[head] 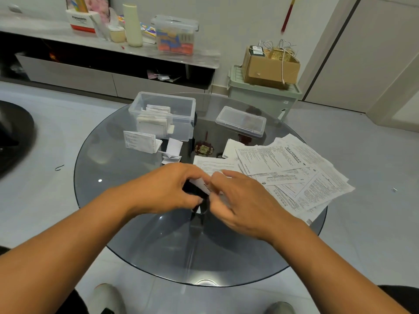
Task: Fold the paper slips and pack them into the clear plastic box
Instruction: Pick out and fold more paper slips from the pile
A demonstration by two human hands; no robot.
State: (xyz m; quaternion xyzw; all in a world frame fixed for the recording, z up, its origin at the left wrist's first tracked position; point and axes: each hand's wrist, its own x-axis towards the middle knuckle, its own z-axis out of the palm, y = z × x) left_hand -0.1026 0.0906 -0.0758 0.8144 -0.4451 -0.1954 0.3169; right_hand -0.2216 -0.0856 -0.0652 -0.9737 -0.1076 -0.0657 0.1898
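Paper slip (205, 185): small, white, line of print on its visible face, held above the middle of the round glass desk (140, 241), between the two hands. Most of the slip is hidden by fingers.

Left hand (167, 189): fingers curled, pinching the slip's left side. Right hand (240, 200): fingers bent onto the slip's right edge, gripping it; slightly blurred.

Clear plastic box (164, 115): open, at the far left of the desk, partly filled with folded slips standing upright. Folded slips outside the box, just in front of it: one printed packet (139, 141) and a few small white ones (172, 150).

Box lid (240, 121): lies flat on the desk, to the right of the box, apart from it.

Unfolded printed sheets (292, 171): fanned, overlapping pile on the right part of the desk, reaching its rim.

Beyond the desk: a low shelf unit (108, 48) with a lidded container and bottles, a cardboard box (269, 64) on a green bin.
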